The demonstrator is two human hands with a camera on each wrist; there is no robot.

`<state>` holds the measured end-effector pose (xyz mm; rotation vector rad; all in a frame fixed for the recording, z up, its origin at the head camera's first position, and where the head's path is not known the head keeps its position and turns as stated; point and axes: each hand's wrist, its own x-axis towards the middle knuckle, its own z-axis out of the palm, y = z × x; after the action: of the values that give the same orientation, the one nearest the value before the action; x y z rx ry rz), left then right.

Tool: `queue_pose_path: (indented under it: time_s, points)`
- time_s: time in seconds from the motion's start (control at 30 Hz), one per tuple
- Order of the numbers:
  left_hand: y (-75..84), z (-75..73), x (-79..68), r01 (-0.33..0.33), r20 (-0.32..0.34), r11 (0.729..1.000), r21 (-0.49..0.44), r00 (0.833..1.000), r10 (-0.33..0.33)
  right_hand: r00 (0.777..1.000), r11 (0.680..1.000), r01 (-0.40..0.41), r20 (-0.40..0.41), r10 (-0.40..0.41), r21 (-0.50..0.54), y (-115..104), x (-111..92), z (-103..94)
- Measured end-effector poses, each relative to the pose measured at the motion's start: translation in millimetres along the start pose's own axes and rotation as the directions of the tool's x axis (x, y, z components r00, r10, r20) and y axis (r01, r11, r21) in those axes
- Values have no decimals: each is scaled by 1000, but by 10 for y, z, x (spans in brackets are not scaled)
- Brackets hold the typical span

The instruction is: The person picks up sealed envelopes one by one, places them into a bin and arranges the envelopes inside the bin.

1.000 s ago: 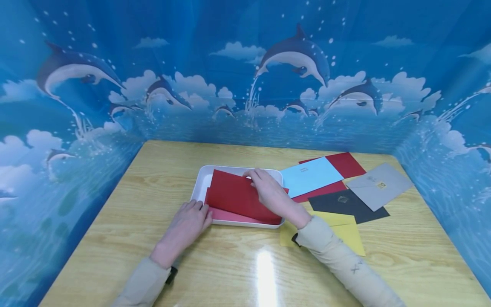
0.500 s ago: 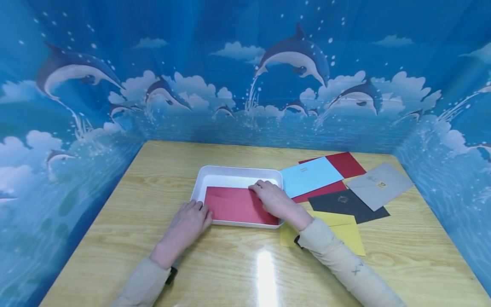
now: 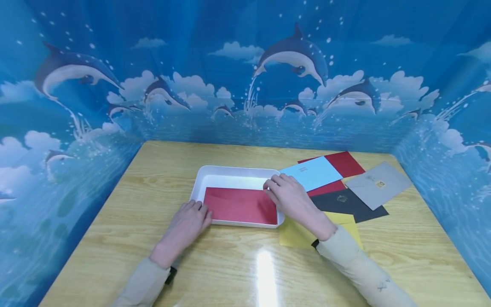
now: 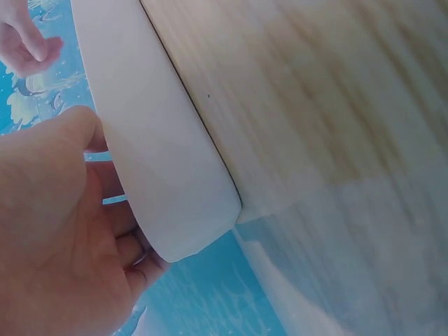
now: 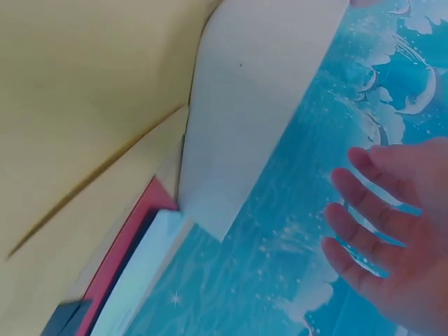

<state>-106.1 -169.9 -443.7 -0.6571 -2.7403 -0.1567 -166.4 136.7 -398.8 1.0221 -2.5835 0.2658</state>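
A white tray (image 3: 226, 172) stands mid-table with a red envelope (image 3: 240, 205) lying flat in its near part. At the tray's near left corner, my left hand (image 3: 188, 222) grips the rim; in the left wrist view its thumb and fingers bend over the edge of the white wall. My right hand (image 3: 293, 198) hovers over the tray's right end, fingers loosely bent and holding nothing. The right wrist view shows that hand (image 5: 399, 224) apart from the tray's wall (image 5: 245, 91), fingers spread.
Right of the tray lie overlapping envelopes: light blue (image 3: 312, 172), dark red (image 3: 345, 163), grey (image 3: 379, 186), black (image 3: 337, 202) and yellow (image 3: 295, 235). The yellow one is partly under my right forearm. A dolphin-print curtain (image 3: 245, 85) encloses the wooden table (image 3: 153, 179) at the back and sides.
The darker red envelope my right hand was holding over the tray has come down flat onto the other. My right hand has let go and moved right. The left hand stays put.
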Motion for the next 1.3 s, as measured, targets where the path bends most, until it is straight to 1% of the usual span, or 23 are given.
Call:
queue_pose_path:
  time_s: [0.1, 0.27, 0.4, 0.53, 0.63, 0.73, 0.87, 1.0, 1.1, 1.2, 1.3]
  points:
    - [-1, -1, 0, 0, -1, 1000, 0, 1000, 0, 1000, 1000, 3, -24, -3, -15, 49, -110, -69]
    - [-4, -9, -4, -17, 1, 1000, 7, 1000, 17, 999, 999, -40, -38, 39, -29, 207, -323, -149]
    - [1, -18, -2, -18, -3, 1000, 8, 1000, 18, 995, 995, -99, -30, 98, -22, 360, -510, -194]
    - [4, -22, 2, -6, 0, 1000, -2, 1000, 6, 987, 986, -162, 1, 162, -31, 498, -702, -205]
    - [-1, -18, -1, -10, 7, 1000, -2, 1000, 10, 977, 977, -206, 43, 208, -49, 576, -843, -195]
    - [-10, -9, -3, -19, 6, 1000, 5, 1000, 19, 963, 968, -241, 108, 247, -64, 639, -970, -189]
    - [-16, -3, -3, -25, 5, 1000, 11, 1000, 25, 930, 956, -285, 221, 293, -69, 706, -1089, -178]
    - [-11, -15, -6, -22, 20, 1000, 12, 1000, 22, 896, 948, -313, 312, 314, -55, 754, -1136, -145]
    - [-6, -21, -6, -10, 27, 1000, 5, 1000, 10, 881, 943, -329, 341, 327, -54, 770, -1138, -119]
    - [-2, -24, -3, -3, 32, 1000, 1, 999, 3, 875, 940, -338, 351, 334, -52, 779, -1128, -91]
    - [3, -26, 1, -2, 38, 1000, 6, 999, 2, 873, 941, -336, 362, 326, -36, 793, -1120, -64]
